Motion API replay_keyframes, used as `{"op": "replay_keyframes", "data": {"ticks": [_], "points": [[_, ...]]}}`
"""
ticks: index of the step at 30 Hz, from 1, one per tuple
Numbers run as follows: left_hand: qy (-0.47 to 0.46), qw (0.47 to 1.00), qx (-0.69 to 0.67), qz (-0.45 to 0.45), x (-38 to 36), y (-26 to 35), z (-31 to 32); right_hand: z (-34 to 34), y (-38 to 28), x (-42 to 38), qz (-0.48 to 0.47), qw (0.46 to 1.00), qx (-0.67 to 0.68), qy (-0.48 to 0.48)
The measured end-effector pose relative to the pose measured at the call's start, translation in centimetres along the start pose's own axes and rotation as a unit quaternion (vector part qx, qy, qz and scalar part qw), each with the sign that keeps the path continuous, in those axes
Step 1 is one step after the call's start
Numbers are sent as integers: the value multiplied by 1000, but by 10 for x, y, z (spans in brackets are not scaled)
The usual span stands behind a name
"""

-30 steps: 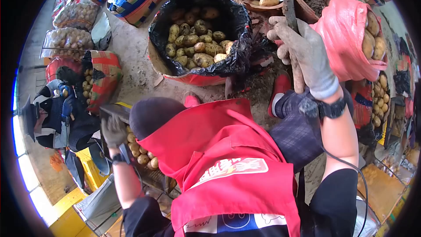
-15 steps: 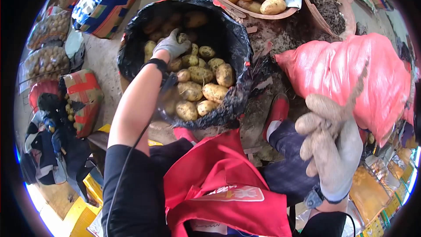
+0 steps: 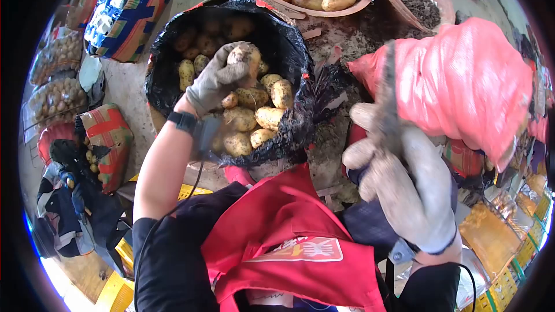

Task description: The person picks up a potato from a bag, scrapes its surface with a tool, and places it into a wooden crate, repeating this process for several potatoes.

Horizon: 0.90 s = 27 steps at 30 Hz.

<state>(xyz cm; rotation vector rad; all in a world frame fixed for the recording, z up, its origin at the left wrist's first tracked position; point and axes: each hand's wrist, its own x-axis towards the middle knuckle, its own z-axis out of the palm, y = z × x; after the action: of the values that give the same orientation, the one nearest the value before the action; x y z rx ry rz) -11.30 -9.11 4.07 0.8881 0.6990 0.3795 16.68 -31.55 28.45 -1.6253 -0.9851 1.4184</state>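
My left hand (image 3: 215, 84), in a dirty work glove, grips a soil-covered potato (image 3: 245, 60). It is above the round container lined with a black plastic bag (image 3: 293, 60). More potatoes (image 3: 239, 119), many with soil on them, lie inside. My right hand (image 3: 413, 188), gloved too, is closed round a narrow, dirt-caked knife (image 3: 388, 84) whose blade points up and away from me. This hand is over my knee, to the right of the container and in front of the pink sack (image 3: 457, 81).
A tub of cleaner potatoes (image 3: 341, 11) stands at the far side, beside a bucket of dark soil and scraps (image 3: 445, 11). To the left are a plaid bag (image 3: 130, 14), a red and brown sack (image 3: 107, 144) and clear bags of small round produce (image 3: 60, 101).
My left hand has lifted a potato up from the pile, towards me. My right hand has moved left with the knife, whose blade now stands more upright. The view has shifted slightly.
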Motion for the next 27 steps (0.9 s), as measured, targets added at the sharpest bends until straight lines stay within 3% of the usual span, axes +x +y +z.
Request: {"op": "replay_keyframes", "data": {"ticks": [4,5,7,8,10,11,13,17,18,21,22,23,24,25,26,27], "points": [[-55,993,-107,12,-63,23,91,6,16,-23,-29,999,21,-27],[-57,993,-104,17,-79,28,109,4,20,-25,2,999,16,-51],[-77,992,-102,4,-110,37,148,14,67,-9,-303,950,-83,-5],[-73,994,-79,25,-122,34,162,12,72,-10,-306,948,-85,-4],[-82,990,-108,46,-139,27,184,7,75,-14,-360,881,-305,-41],[-91,984,-139,61,-146,26,195,8,74,-17,-365,878,-308,-38],[-78,972,-214,64,-156,21,214,15,72,-21,-241,945,-219,-20],[-39,967,-215,132,-154,-8,220,16,74,-24,-217,932,-291,-2],[-28,964,-220,145,-150,-20,218,16,85,-19,-301,885,-355,23],[-3,964,-226,138,-135,-52,198,22,82,-24,-234,906,-349,43],[39,951,43,305,-132,-52,199,24,84,-25,-263,893,-360,58],[78,840,308,439,-130,-43,208,28,84,-25,-263,893,-362,56],[19,935,49,350,-136,-38,221,32,85,-26,-277,876,-388,70],[20,936,48,348,-133,-31,225,36,87,-24,-290,859,-413,83],[39,955,-120,270,-130,-28,227,38,89,-20,-305,837,-444,100],[59,939,-284,183,-127,-28,227,40,89,-18,-301,838,-445,98]]}}
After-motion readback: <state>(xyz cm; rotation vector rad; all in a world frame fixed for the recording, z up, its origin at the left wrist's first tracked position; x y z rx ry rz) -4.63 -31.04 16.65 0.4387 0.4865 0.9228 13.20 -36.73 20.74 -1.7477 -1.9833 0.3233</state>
